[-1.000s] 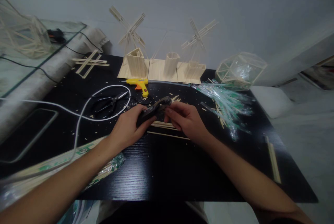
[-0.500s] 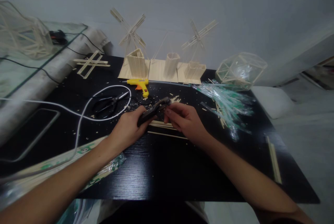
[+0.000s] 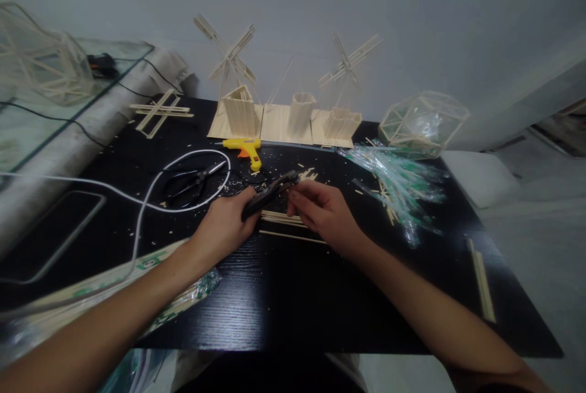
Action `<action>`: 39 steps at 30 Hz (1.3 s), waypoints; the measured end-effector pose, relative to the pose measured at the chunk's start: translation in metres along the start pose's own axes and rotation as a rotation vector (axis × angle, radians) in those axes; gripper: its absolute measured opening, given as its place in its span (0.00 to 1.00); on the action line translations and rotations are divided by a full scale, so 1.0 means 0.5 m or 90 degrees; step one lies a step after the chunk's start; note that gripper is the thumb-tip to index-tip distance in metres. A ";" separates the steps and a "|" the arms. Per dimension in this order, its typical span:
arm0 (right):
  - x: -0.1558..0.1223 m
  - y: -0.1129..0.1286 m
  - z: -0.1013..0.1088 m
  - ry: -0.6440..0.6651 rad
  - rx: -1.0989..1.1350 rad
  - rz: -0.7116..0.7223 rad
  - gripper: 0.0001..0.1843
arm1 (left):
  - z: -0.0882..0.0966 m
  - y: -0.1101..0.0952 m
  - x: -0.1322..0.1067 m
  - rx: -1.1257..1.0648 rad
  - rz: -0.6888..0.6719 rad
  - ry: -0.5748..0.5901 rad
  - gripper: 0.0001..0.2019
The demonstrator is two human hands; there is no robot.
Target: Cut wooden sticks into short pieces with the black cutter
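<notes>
My left hand (image 3: 224,227) grips the dark handles of a cutting plier (image 3: 270,193), whose jaws point up and right over the black table (image 3: 293,301). Right at those jaws sits my right hand (image 3: 323,213), fingers pinched together on something too small to make out. Under both hands lie thin wooden sticks (image 3: 288,227) in a loose bundle.
A yellow glue gun (image 3: 245,149), black scissors (image 3: 192,180) and a white cable (image 3: 137,201) lie to the left. Stick windmill models (image 3: 284,115) stand at the back. Plastic wrappers (image 3: 394,179) and a stick polyhedron (image 3: 423,121) are on the right; packaged sticks (image 3: 137,283) at front left.
The plier handles have closed slightly in my left hand. Both hands stay in nearly the same place.
</notes>
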State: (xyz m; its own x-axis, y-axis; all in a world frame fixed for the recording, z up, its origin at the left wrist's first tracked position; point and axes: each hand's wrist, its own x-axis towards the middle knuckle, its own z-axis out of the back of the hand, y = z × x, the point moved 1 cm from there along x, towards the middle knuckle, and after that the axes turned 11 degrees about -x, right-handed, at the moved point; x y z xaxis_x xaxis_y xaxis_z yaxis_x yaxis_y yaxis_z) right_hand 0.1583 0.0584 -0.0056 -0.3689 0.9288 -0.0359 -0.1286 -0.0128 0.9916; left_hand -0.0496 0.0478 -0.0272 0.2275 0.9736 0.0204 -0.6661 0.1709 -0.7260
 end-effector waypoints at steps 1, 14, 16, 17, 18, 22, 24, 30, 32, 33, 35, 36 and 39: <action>0.000 0.000 0.000 -0.001 0.001 0.000 0.15 | 0.000 0.000 0.000 0.001 -0.002 0.000 0.05; -0.001 0.005 -0.002 0.008 0.009 -0.007 0.18 | 0.000 0.006 0.000 0.033 0.006 0.001 0.07; -0.001 0.006 -0.002 0.008 0.010 -0.007 0.18 | 0.000 0.007 0.000 0.036 0.007 0.001 0.06; -0.001 0.006 -0.002 0.007 0.011 -0.006 0.17 | 0.000 0.007 0.000 0.038 0.008 0.000 0.06; -0.002 0.006 -0.003 0.006 0.011 -0.008 0.17 | 0.000 0.007 0.000 0.041 0.007 -0.001 0.06; -0.002 0.003 -0.003 0.006 0.008 -0.013 0.16 | 0.002 0.003 0.002 0.040 0.000 -0.006 0.05; -0.002 0.002 -0.004 0.006 0.007 -0.013 0.16 | 0.003 0.002 0.002 0.039 -0.003 -0.007 0.04; -0.001 0.003 -0.003 0.006 0.010 -0.012 0.16 | 0.003 0.004 0.001 0.046 -0.002 -0.007 0.05; -0.001 0.002 -0.003 0.004 0.006 -0.009 0.15 | 0.002 0.005 0.001 0.042 -0.003 -0.004 0.05; -0.001 0.002 -0.002 0.003 0.004 -0.008 0.16 | 0.002 0.005 0.001 0.039 -0.003 -0.002 0.05; 0.000 0.002 -0.002 0.003 -0.002 -0.008 0.17 | 0.000 0.006 0.001 0.030 0.001 -0.001 0.05; 0.000 0.002 -0.002 0.002 -0.006 -0.010 0.17 | -0.001 0.007 0.002 0.026 0.003 -0.002 0.06; 0.000 0.003 -0.003 -0.003 -0.016 -0.013 0.19 | -0.004 0.011 0.004 0.016 0.000 -0.007 0.06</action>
State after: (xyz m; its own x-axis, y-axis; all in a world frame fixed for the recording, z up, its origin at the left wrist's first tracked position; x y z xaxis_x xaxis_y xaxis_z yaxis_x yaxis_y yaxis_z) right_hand 0.1566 0.0579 -0.0042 -0.3611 0.9309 -0.0554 -0.1592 -0.0030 0.9872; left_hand -0.0515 0.0503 -0.0323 0.2193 0.9753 0.0275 -0.6839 0.1738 -0.7085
